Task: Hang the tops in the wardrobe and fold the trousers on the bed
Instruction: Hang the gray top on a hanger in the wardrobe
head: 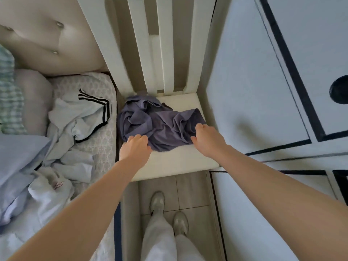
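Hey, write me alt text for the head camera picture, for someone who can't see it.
Seen from above, a person's left hand and right hand touch the near edge of a crumpled purple garment on a white chair. Pale clothes lie heaped on the bed at left; a pale wardrobe stands at right.

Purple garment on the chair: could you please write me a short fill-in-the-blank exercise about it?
The purple garment lies crumpled on the ____ of the white chair.
The left hand and the right hand both touch the purple ____.
The striped white garment lies on the ____.
Missing: seat; garment; bed.
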A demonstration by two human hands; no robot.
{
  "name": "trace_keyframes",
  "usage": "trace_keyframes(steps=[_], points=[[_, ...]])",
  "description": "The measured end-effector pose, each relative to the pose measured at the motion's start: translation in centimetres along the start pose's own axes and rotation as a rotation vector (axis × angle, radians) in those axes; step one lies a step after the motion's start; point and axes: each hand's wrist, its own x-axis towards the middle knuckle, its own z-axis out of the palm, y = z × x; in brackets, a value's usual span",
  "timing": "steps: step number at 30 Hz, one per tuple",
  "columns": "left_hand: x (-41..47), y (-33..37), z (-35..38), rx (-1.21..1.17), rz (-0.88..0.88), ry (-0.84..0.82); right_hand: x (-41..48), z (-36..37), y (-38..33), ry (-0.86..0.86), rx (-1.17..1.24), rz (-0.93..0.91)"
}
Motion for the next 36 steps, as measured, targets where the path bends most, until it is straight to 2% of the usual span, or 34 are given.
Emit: trace_keyframes(steps=[4,9,17,19,23,27,29,31,33,36], points=[[5.8,-2.6,2.1,0.003,-0.038,-0.078,6.1,3.0,0.1,-0.084,0.102,0.073],[11.2,-5.3,4.9,0.037,-0.066,-0.133,12.1,6.1,-0.1,-0.122,0.07,0.129],[15.1,-9.7,9.3,0.094,-0.047,-0.164,18.0,10.2,-0.9,-0.225,0.069,0.008],[15.3,-10.3,9.6,-0.158,-0.142,-0.098,18.3,10.9,-1.0,-0.252,0.013,-0.004],[15.3,-10.7,7.9,-0.763,-0.496,0.071,17.8,11.8,-0.5,-0.273,-0.158,0.035],[14.9,-10.8,6.1,-1.107,-0.787,0.16,16.6,11.8,-0.5,-0.3,-0.183,0.096],[14.6,-10.9,5.1,-1.301,-0.92,0.13,16.0,11.4,-0.5,-0.212,-0.095,0.139],[14.2,-10.9,4.0,-1.553,-0.995,0.029,15.5,10.4,-0.4,-0.091,0.062,0.228],[13.6,-10.5,2.6,-1.718,-0.987,-0.108,15.0,9.0,-0.2,0.009,0.246,0.317],[12.6,-9.1,0.1,-1.78,-0.902,-0.258,13.8,6.4,-0.1,0.119,0.449,0.348]])
